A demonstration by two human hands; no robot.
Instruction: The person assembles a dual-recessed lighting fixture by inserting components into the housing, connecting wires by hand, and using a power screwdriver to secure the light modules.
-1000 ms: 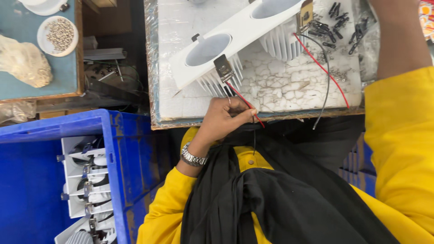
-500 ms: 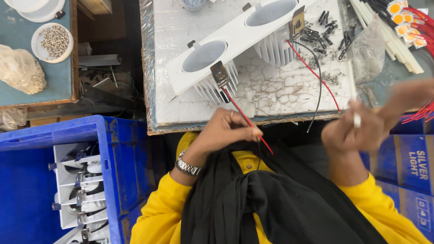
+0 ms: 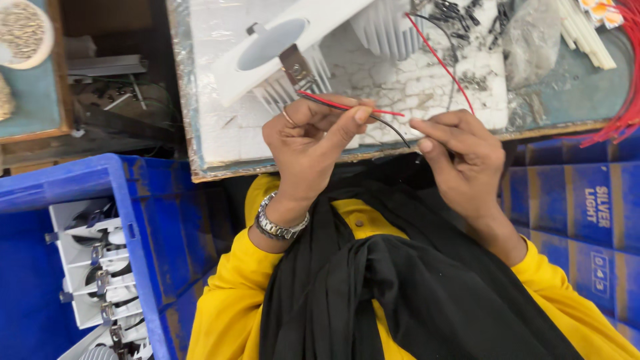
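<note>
My left hand (image 3: 310,143), with a metal watch on its wrist, pinches a red wire (image 3: 383,112) and a black wire (image 3: 393,130). Both wires run from a white twin downlight fixture (image 3: 320,27) with finned heat sinks (image 3: 287,93), which lies on the work board. My right hand (image 3: 467,157) hovers just right of the wire ends. Its fingers are curled and its thumb tip sits close to the black wire's end. Whether it holds anything is hidden. A second red and black wire pair (image 3: 440,60) runs from the fixture's far lamp.
The foil-edged work board (image 3: 220,150) carries small black parts (image 3: 460,13), white sticks (image 3: 587,33) and a red wire bundle (image 3: 627,100). On the left, a blue crate (image 3: 73,180) holds several white fixtures (image 3: 93,267). Blue boxes (image 3: 587,200) stand at right. A bowl (image 3: 23,30) sits far left.
My left hand lifted the red and black wires up over the board's edge. My right hand came in from the right, close to the wire ends.
</note>
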